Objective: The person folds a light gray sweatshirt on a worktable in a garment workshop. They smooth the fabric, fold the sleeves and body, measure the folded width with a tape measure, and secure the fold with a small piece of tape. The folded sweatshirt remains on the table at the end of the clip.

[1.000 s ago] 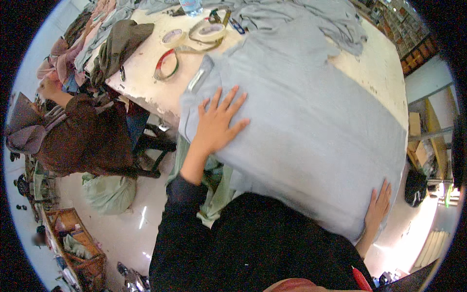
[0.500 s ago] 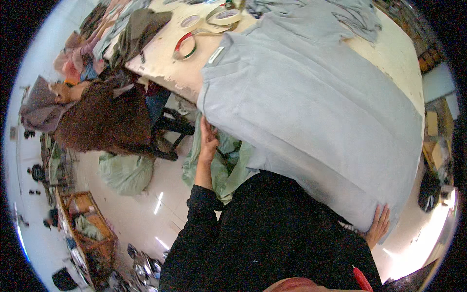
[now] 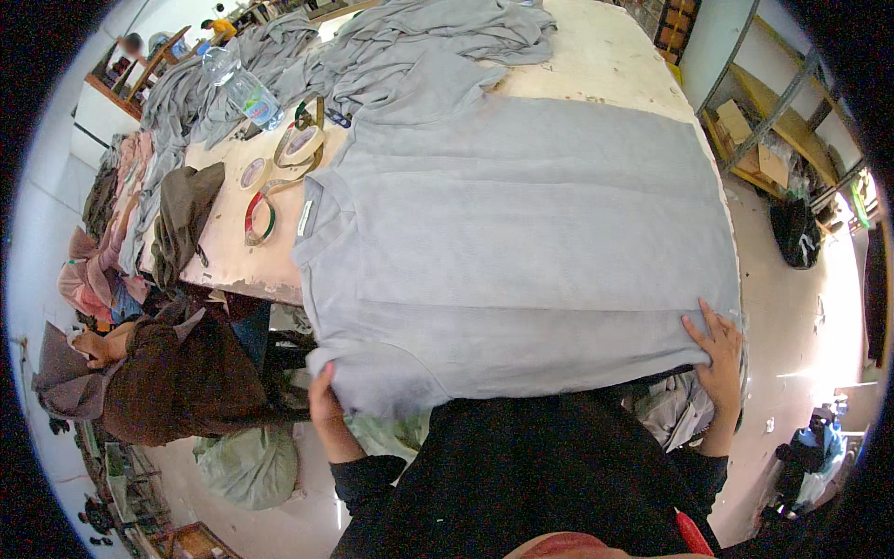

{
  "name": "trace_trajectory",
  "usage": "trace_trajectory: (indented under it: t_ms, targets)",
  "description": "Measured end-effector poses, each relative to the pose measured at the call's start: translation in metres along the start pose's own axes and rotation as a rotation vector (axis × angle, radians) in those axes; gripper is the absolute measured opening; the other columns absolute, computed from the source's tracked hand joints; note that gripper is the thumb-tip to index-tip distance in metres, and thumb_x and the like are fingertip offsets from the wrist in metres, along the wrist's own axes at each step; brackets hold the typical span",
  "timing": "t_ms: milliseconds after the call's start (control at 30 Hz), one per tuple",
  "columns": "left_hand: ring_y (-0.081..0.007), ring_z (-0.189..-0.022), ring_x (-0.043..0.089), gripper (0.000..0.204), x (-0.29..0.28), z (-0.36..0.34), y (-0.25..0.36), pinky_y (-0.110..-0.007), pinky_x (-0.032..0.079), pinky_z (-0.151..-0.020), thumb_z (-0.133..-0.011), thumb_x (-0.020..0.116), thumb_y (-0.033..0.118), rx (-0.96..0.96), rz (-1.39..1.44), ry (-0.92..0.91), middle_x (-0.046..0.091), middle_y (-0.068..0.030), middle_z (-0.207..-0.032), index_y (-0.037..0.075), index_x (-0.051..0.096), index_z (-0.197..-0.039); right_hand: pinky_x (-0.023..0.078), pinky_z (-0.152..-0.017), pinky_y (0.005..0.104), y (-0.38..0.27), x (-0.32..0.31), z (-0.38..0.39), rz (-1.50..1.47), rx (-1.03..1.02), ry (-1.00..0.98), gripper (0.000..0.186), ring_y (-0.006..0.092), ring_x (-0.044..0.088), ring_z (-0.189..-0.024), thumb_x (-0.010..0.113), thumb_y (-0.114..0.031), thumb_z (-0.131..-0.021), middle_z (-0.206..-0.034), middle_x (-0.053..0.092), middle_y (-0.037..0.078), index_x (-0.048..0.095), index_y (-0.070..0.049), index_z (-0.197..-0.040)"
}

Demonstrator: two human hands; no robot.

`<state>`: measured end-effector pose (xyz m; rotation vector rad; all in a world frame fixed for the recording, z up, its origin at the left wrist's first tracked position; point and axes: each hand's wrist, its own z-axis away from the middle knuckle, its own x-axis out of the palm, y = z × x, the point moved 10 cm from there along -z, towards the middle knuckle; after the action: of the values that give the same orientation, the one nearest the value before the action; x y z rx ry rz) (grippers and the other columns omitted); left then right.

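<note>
A grey shirt [image 3: 521, 252] lies spread flat on a pale wooden table [image 3: 615, 65], its collar toward the left. Its near edge hangs over the table's front. My left hand [image 3: 323, 402] grips the sleeve at the shirt's lower left corner, fingers tucked under the cloth. My right hand [image 3: 715, 347] rests on the shirt's lower right corner, fingers spread over the fabric at the table's edge.
A heap of grey garments [image 3: 410, 37] covers the far table. Tape rolls [image 3: 261, 210], a plastic bottle [image 3: 244, 91] and a dark cap [image 3: 186, 210] lie at the left. A person in brown [image 3: 177, 377] sits left of me. Shelves [image 3: 773, 121] stand right.
My left hand left the top of the shirt and dropped to its lower left corner, taking hold of the sleeve. My right hand stayed at the right corner. The view shifted.
</note>
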<state>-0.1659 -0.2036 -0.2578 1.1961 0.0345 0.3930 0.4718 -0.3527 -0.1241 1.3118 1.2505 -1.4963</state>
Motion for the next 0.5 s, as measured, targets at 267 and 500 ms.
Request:
trace_trajectory:
  t_ms: [267,500]
  targets:
    - [-0.0253,-0.098,0.064,0.052,-0.019,0.105,0.105,-0.040,0.053,-0.086,-0.091,0.059,0.036,0.424,0.212,0.233,0.064,-0.0171,-0.116,-0.002,0.054,-0.126,0.044,-0.094,0.0358,0.016,-0.021,0.041,-0.508,0.169,-0.022,0.039,0.0324,0.062,-0.094,0.054,-0.002,-0.069,-0.106,0.070,0.014,0.068,-0.004,-0.105]
    - [-0.0247,-0.103,0.062,0.051,0.008,-0.024,0.210,-0.038,0.051,-0.089,-0.094,0.056,0.037,0.484,0.324,-0.017,0.061,-0.0143,-0.122,0.000,0.052,-0.129,0.044,-0.094,0.0382,0.072,-0.080,0.028,-0.197,0.160,0.069,0.041,0.0324,0.058,-0.107,0.057,0.007,-0.066,-0.108,0.068,0.012,0.068,-0.006,-0.104]
